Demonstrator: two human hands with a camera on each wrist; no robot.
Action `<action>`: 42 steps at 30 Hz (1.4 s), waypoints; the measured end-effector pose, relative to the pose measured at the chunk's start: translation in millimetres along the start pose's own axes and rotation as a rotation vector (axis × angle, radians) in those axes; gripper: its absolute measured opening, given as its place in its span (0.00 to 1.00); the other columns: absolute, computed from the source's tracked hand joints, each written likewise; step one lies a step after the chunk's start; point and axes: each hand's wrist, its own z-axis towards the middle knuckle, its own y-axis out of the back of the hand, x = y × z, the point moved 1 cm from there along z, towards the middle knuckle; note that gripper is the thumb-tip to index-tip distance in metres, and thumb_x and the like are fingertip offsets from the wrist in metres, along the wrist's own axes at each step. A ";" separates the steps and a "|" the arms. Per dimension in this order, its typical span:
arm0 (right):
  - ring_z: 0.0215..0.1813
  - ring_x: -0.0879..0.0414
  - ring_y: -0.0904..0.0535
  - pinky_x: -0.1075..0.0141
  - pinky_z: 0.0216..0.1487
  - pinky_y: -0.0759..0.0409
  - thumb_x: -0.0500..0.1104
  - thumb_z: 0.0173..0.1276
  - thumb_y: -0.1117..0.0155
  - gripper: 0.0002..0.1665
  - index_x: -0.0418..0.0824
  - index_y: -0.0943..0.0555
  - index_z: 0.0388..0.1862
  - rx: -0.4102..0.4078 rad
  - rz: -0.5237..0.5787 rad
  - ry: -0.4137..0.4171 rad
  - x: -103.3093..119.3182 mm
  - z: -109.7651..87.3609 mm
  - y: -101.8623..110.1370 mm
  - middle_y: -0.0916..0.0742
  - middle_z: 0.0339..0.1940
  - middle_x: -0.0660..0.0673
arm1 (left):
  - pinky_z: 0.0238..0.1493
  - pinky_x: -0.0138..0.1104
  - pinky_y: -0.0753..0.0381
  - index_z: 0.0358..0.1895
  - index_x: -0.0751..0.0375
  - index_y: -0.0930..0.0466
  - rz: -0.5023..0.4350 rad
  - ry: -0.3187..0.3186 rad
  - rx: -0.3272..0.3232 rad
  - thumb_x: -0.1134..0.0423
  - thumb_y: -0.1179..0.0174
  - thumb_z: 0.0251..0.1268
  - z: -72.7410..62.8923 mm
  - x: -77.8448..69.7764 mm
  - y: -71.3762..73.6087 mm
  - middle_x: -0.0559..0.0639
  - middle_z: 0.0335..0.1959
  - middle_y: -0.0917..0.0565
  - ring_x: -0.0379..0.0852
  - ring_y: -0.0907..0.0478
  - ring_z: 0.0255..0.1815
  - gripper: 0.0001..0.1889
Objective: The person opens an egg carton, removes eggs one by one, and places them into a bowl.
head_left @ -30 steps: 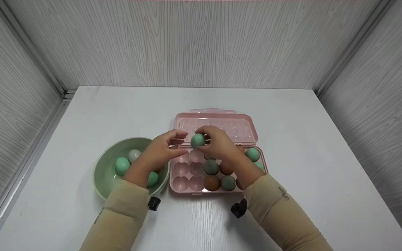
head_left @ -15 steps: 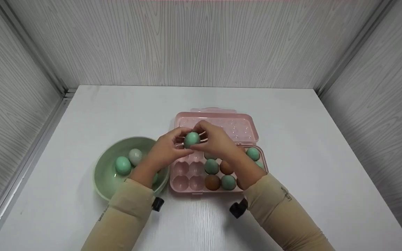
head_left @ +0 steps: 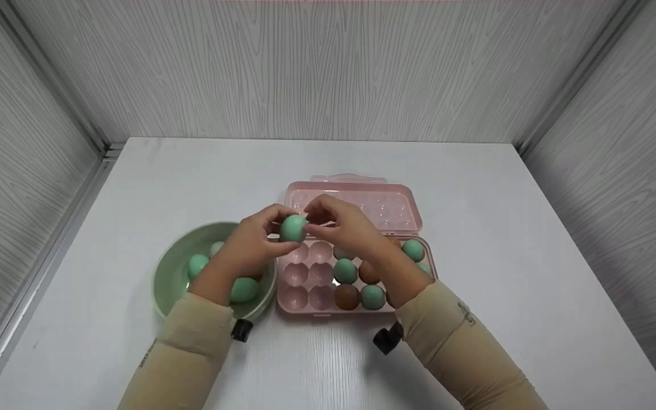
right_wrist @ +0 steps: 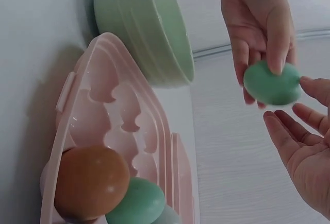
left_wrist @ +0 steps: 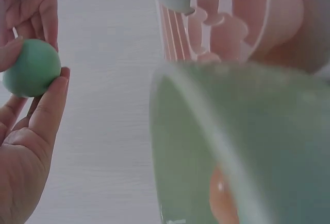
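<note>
In front of the pink egg box, my left hand (head_left: 251, 239) holds a green egg (head_left: 292, 229) in the air between thumb and fingers. Close on its right side is my right hand (head_left: 348, 228), whose thumb tip is at the egg's end while the other fingers stand apart from it, as the right wrist view shows. Below the hands lies the egg box (head_left: 308, 314) with its lid (head_left: 402, 196) folded back. Its two left columns of cups hold no eggs; brown and green eggs (head_left: 373, 297) fill cups farther right, partly hidden by my right arm.
A green bowl (head_left: 163, 285) stands against the box's left side, with several eggs inside, among them a green egg (head_left: 244, 290) and an orange-brown egg (left_wrist: 223, 195). Both stand on a white table (head_left: 476, 239) with wood-patterned panels (head_left: 316, 68) behind and at the sides.
The egg has moved left from my right hand's grip into my left hand. My right fingers have come off it, and the left hand has drawn back toward the bowl.
</note>
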 end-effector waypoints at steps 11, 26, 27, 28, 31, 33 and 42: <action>0.42 0.61 0.24 0.65 0.49 0.26 0.48 0.64 0.39 0.08 0.49 0.22 0.41 -0.004 -0.025 -0.002 -19.3 0.1 3.6 0.18 0.36 0.54 | 0.51 0.40 0.27 0.53 0.53 0.30 0.001 0.050 -0.064 0.56 0.33 0.52 -8.6 10.5 31.9 0.48 0.49 0.25 0.45 0.26 0.51 0.24; 0.42 0.58 0.25 0.63 0.50 0.26 0.49 0.64 0.40 0.07 0.50 0.21 0.40 0.026 -0.028 -0.067 -28.4 -3.1 7.5 0.19 0.37 0.53 | 0.54 0.47 0.30 0.57 0.55 0.34 0.146 0.239 0.008 0.60 0.35 0.54 -13.4 51.1 64.1 0.54 0.52 0.27 0.53 0.30 0.55 0.26; 0.42 0.58 0.25 0.63 0.50 0.26 0.49 0.64 0.40 0.07 0.50 0.21 0.40 0.027 -0.029 -0.062 -28.5 -3.4 7.9 0.19 0.37 0.53 | 0.54 0.48 0.30 0.58 0.55 0.33 0.152 0.253 0.006 0.60 0.35 0.55 -13.3 52.6 65.6 0.54 0.52 0.27 0.53 0.30 0.55 0.27; 0.42 0.58 0.25 0.63 0.49 0.26 0.49 0.64 0.40 0.08 0.50 0.21 0.40 0.029 -0.030 -0.055 -28.7 -3.6 8.2 0.19 0.37 0.53 | 0.54 0.48 0.30 0.58 0.55 0.33 0.158 0.261 0.000 0.59 0.35 0.55 -13.1 54.1 67.1 0.55 0.53 0.27 0.54 0.30 0.56 0.27; 0.42 0.58 0.25 0.64 0.48 0.25 0.49 0.64 0.40 0.08 0.50 0.21 0.40 0.035 -0.029 -0.045 -29.4 -3.8 8.5 0.19 0.36 0.53 | 0.54 0.49 0.30 0.58 0.54 0.32 0.167 0.269 -0.030 0.57 0.35 0.54 -12.2 57.7 70.4 0.55 0.54 0.27 0.55 0.30 0.56 0.27; 0.42 0.58 0.25 0.64 0.48 0.25 0.50 0.64 0.40 0.08 0.50 0.21 0.40 0.039 -0.032 -0.046 -30.1 -3.7 8.2 0.19 0.36 0.53 | 0.54 0.48 0.30 0.57 0.53 0.32 0.169 0.270 -0.053 0.54 0.34 0.53 -11.0 60.1 72.0 0.55 0.54 0.27 0.54 0.30 0.57 0.27; 0.42 0.58 0.25 0.64 0.49 0.25 0.50 0.64 0.40 0.10 0.49 0.21 0.41 0.060 -0.049 -0.076 -32.6 -5.3 6.5 0.19 0.36 0.53 | 0.55 0.50 0.31 0.56 0.51 0.31 0.179 0.248 -0.082 0.52 0.34 0.53 -1.8 61.9 75.0 0.54 0.55 0.27 0.54 0.31 0.58 0.27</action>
